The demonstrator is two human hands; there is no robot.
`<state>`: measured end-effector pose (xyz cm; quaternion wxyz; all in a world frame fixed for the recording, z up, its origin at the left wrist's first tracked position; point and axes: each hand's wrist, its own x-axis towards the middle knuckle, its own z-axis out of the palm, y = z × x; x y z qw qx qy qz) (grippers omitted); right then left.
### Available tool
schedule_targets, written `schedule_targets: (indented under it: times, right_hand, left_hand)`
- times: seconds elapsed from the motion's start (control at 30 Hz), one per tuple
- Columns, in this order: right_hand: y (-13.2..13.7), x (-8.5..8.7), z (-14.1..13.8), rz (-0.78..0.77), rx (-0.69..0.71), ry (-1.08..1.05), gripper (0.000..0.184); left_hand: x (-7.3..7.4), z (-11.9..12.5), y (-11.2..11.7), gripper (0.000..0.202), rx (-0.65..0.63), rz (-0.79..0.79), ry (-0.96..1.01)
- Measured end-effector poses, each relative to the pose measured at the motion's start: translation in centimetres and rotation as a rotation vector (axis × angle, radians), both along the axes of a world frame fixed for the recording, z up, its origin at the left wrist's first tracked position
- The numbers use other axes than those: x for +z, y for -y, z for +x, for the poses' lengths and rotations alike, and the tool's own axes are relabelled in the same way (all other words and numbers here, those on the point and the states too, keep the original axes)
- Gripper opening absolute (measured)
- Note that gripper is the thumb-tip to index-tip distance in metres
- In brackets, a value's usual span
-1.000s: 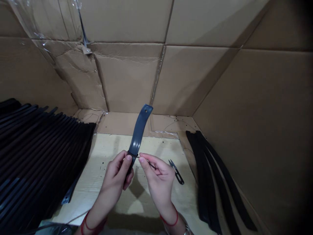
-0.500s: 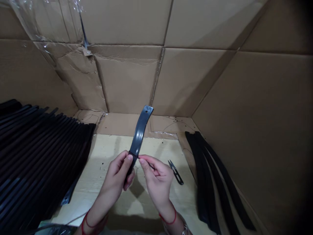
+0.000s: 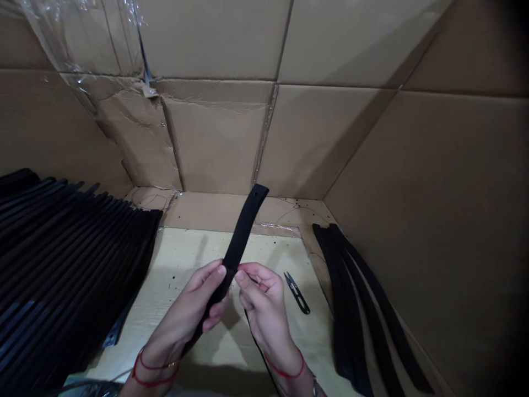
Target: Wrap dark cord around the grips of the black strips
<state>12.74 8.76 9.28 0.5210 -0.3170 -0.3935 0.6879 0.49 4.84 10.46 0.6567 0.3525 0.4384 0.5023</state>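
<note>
Just above the pale wooden tabletop [image 3: 185,251], a left hand [image 3: 185,314] closed firmly around the middle of a black strap [image 3: 242,237], the strap tilted upright with its holed tip pointing away. Just beside it, a right hand [image 3: 264,314], fingers pinched together on a thin black cord [image 3: 258,353] trailing downward. Near the right hand, small black snips [image 3: 296,293] lying on the wood. Farther out, stacked black straps [image 3: 74,259] to the left, a looser pile [image 3: 355,309] to the right, and cardboard walls [image 3: 215,138] beyond.
</note>
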Motion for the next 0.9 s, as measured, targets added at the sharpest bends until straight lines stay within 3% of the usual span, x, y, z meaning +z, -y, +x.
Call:
schedule_targets:
  times: [0.23, 0.37, 0.43, 0.5, 0.67, 0.8, 0.9]
  right_hand:
    - [-0.3, 0.6, 0.4, -0.092, 0.151, -0.064, 0.029]
    - [-0.5, 0.5, 0.6, -0.104, 0.194, -0.034, 0.041]
    - [-0.5, 0.4, 0.6, -0.103, 0.183, -0.022, 0.035]
    - [-0.4, 0.4, 0.6, -0.089, 0.128, -0.019, 0.028]
    - [-0.4, 0.3, 0.0, 0.008, 0.014, -0.03, 0.019]
    - [-0.3, 0.3, -0.6, 0.03, -0.043, -0.081, 0.022]
    - [-0.2, 0.3, -0.8, -0.007, -0.083, -0.102, 0.024]
  left_hand:
    - [-0.9, -1.1, -1.1, 0.036, -0.291, -0.05, 0.238]
    - [-1.8, -1.4, -1.6, 0.035, -0.365, -0.042, 0.32]
    - [-1.9, -1.3, -1.8, 0.038, -0.394, -0.028, 0.314]
    - [-1.7, -0.8, -1.7, 0.041, -0.334, 0.017, 0.228]
    - [-0.6, 0.8, -0.5, 0.033, 0.074, 0.2, -0.201]
    - [-0.7, 1.4, -0.1, 0.034, 0.184, 0.264, -0.471]
    - [-1.0, 1.4, -0.2, 0.037, 0.233, 0.274, -0.545]
